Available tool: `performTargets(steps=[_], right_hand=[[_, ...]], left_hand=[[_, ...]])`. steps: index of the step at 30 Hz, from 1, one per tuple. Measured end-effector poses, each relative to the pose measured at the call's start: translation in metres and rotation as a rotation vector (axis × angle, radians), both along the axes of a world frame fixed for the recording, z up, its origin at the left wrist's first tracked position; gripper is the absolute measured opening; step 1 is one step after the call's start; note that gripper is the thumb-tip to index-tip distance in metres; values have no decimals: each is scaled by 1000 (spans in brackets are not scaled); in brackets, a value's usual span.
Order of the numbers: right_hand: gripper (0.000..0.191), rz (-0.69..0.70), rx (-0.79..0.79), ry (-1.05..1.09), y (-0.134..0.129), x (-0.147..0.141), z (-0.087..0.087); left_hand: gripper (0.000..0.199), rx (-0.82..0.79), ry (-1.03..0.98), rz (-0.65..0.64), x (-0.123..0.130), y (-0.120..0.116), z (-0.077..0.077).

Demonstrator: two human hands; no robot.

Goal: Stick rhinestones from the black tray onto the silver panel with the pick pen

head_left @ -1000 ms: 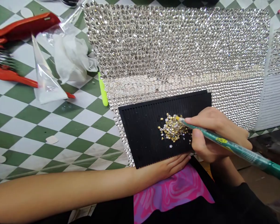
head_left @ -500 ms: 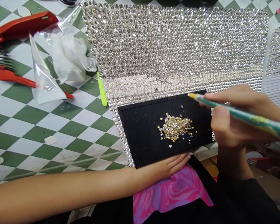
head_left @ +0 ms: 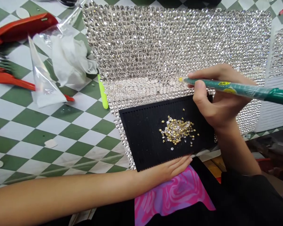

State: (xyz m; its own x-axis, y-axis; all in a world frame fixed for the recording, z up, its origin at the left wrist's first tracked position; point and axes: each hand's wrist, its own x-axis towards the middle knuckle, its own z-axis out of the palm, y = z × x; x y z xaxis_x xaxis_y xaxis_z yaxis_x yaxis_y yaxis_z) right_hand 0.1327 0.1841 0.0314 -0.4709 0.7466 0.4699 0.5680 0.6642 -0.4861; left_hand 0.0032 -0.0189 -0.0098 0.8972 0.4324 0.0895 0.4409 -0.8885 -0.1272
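- Grips the green pen point(head_left: 240, 88) in the right hand point(head_left: 223, 97), with thumb and fingers closed around it near the yellow tip.
- Points that tip left, at the pale band across the rhinestone sheet point(head_left: 167, 40); cannot tell whether touching or just above.
- Rests the left hand point(head_left: 171, 169) along the near edge of the black tray point(head_left: 148, 135), with fingers straight, together and not curled around anything, beside the pink-and-purple cloth point(head_left: 172, 194).
- Has the loose gems point(head_left: 178, 130), gold and clear, heaped right of the middle of the black tray, with a few scattered around the heap.
- Has the black tray overlapping the near part of the rhinestone sheet, on the green-and-white checked tabletop point(head_left: 85, 125).
- Shows a white ribbed sheet point(head_left: 275, 94) at the right, partly covered with stones.
- Shows at the left a red-handled tool point(head_left: 25, 26), with a clear cone bag point(head_left: 46, 88) across its lower handle, near crumpled white material point(head_left: 69, 59).
- Shows a lime-green stick point(head_left: 103, 94) at the rhinestone sheet's left edge.
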Motion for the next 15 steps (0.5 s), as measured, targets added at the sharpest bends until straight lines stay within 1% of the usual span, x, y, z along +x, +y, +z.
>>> performTargets(steps=[3, 5, 7, 9, 11, 15], right_hand=[[12, 23, -14, 42, 1, -1, 1], [14, 32, 2, 68, 0, -2, 5], [16, 6, 20, 73, -4, 0, 11], [18, -23, 10, 57, -12, 3, 17], [22, -37, -36, 28, -22, 7, 23], [26, 12, -111, 10, -40, 13, 29]], left_hand=[[62, 40, 8, 10, 3, -3, -4], [62, 57, 30, -9, 1, -1, -2], [60, 34, 52, -28, -2, 4, 3], [59, 13, 54, -41, -5, 9, 7], [60, 15, 42, -47, -6, 12, 9], [60, 56, 80, -52, -4, 12, 11]])
